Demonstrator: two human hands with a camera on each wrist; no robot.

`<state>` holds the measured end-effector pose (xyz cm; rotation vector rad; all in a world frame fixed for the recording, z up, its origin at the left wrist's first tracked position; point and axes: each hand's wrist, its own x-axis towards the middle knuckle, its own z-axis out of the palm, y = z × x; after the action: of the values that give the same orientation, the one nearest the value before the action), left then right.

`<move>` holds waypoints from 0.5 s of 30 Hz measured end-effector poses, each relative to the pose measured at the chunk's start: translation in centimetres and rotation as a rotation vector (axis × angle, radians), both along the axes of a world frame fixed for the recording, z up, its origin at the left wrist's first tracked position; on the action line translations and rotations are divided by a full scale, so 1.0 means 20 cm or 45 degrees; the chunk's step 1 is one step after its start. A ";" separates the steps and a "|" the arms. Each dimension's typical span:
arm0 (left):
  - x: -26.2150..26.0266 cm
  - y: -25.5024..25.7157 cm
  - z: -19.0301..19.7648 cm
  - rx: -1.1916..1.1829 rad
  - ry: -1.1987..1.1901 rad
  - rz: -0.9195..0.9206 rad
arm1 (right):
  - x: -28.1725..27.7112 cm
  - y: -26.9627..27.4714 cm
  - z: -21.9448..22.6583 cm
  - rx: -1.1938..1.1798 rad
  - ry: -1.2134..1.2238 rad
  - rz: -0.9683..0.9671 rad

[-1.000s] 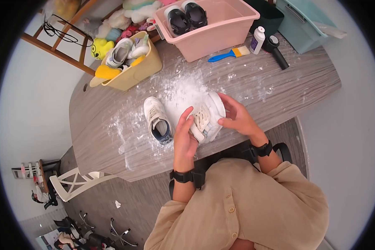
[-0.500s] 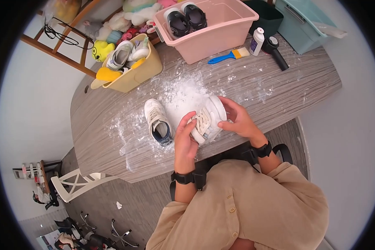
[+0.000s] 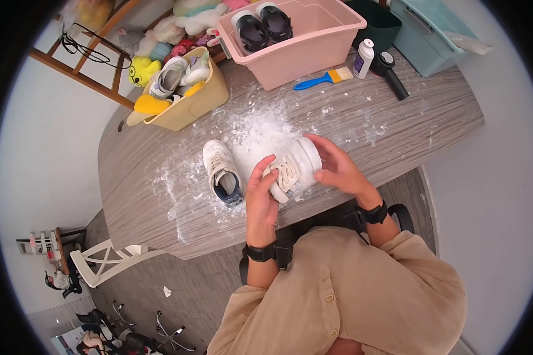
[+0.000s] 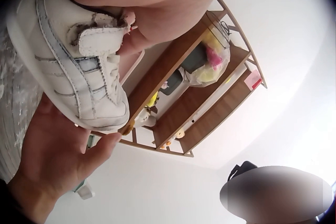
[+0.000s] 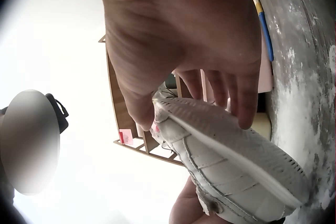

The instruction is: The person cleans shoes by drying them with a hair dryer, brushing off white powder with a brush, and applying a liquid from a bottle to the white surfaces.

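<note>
Both hands hold a white sneaker [image 3: 297, 173] with cream laces over the near part of the table. My left hand [image 3: 262, 201] grips it at the heel and opening, thumb beside the laces; part of that hand is inside or behind the shoe. Around the toe end, my right hand [image 3: 342, 170] has its thumb on one side and fingers along the sole. In the left wrist view the sneaker [image 4: 63, 71] shows grey side stripes and a worn, frayed collar. Its matching sneaker [image 3: 220, 163], dark blue inside, stands upright to the left on the table.
White powder [image 3: 260, 127] covers the wood-grain table [image 3: 142, 171]. Behind are a yellow bin [image 3: 189, 112] with shoes, a pink bin [image 3: 302, 62] with black shoes and a teal bin [image 3: 432, 50]. A blue-handled brush [image 3: 317, 80], white bottle [image 3: 364, 59] and black-handled tool [image 3: 392, 77] lie or stand at the right.
My left hand has closed in on the sneaker, its thumb now by the laces. The sneaker has tilted slightly in the hands; the other sneaker stays put.
</note>
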<state>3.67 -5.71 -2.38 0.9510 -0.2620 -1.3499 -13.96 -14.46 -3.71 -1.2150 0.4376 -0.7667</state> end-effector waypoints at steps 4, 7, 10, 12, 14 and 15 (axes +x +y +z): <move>0.00 0.00 -0.02 0.002 -0.009 0.023 | -0.01 0.00 0.03 -0.067 0.051 -0.004; -0.01 -0.01 -0.01 0.033 0.043 0.138 | -0.01 0.01 0.04 -0.111 0.038 0.012; 0.00 -0.01 -0.03 0.016 -0.006 0.140 | 0.00 0.01 0.03 -0.114 -0.005 0.017; 0.00 0.00 -0.02 0.016 -0.019 0.133 | 0.01 0.01 0.03 -0.100 -0.026 0.024; 0.00 0.00 -0.02 0.017 -0.026 0.132 | 0.01 0.01 0.03 -0.082 -0.035 0.033; 0.01 0.00 -0.03 0.019 -0.027 0.133 | 0.00 0.01 0.04 -0.062 -0.033 0.041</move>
<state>3.78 -5.76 -2.94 0.9786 -0.2154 -1.2482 -13.88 -14.21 -2.99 -1.2534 0.3793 -0.7680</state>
